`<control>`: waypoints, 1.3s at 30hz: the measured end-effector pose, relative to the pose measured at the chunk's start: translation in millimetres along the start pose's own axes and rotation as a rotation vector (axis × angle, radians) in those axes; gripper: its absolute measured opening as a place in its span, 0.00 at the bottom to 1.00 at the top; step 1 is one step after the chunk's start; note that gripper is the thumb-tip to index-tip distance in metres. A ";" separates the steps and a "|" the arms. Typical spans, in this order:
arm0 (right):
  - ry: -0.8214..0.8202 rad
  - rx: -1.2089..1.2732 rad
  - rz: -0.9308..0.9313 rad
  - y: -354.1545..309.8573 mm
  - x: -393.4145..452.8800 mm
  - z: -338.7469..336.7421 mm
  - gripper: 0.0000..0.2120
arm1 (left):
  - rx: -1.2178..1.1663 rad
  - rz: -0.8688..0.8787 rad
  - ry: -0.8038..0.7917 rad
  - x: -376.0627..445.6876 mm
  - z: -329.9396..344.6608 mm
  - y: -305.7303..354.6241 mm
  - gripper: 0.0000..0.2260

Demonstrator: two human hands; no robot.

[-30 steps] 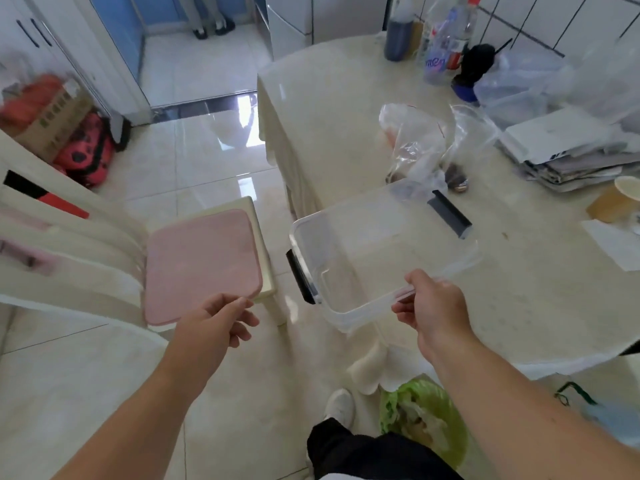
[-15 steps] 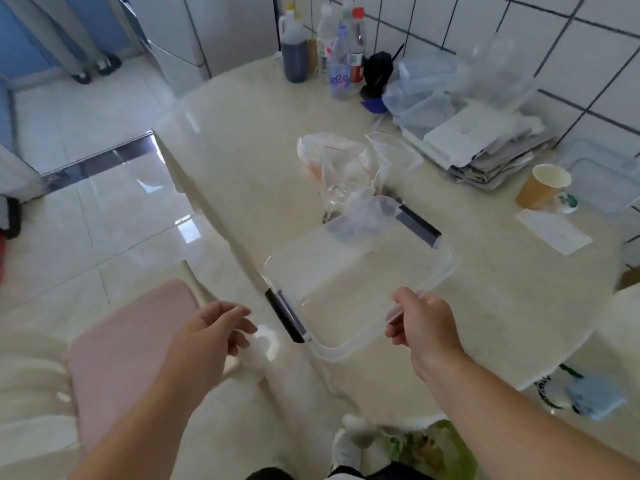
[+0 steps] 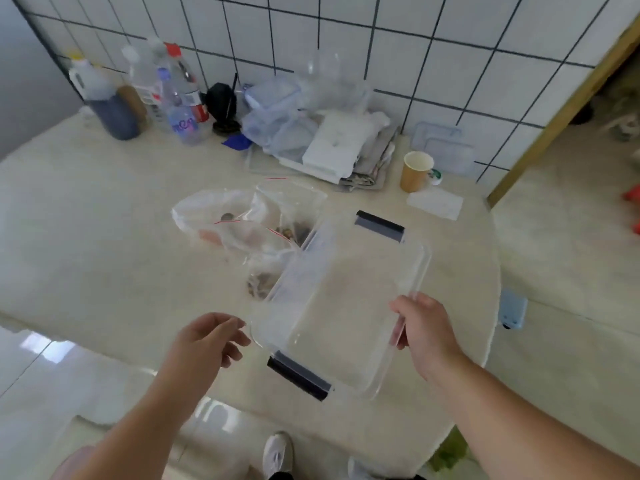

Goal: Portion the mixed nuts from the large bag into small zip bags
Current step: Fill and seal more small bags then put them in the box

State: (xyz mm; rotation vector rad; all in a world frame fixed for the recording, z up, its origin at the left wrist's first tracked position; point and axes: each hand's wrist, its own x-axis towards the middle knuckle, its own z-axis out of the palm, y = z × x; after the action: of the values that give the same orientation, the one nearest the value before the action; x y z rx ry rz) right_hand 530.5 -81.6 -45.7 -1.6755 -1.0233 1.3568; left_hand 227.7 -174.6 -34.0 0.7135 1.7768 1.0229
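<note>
The right hand (image 3: pixel 424 336) curls its fingers over the long rim of a clear plastic storage box (image 3: pixel 341 306) with black latches, holding it above the table (image 3: pixel 104 237). The left hand (image 3: pixel 204 341), fingers loosely bent and holding nothing, reaches toward the box's near corner. In the last second the box has been swung from beside the table to over it. Clear bags holding mixed nuts (image 3: pixel 263 237) lie just beyond it; portioning has probably yet to begin.
</note>
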 end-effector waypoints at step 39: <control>0.365 -0.283 0.073 -58.5 102.1 6.8 0.20 | 0.046 0.047 -0.209 83.7 9.6 42.5 0.13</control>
State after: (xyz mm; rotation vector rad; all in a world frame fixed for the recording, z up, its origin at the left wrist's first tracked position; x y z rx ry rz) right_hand 528.8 35.8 -34.5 -2.0931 -0.9770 0.9294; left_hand 204.8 -83.1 -35.1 0.8624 1.6131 0.9052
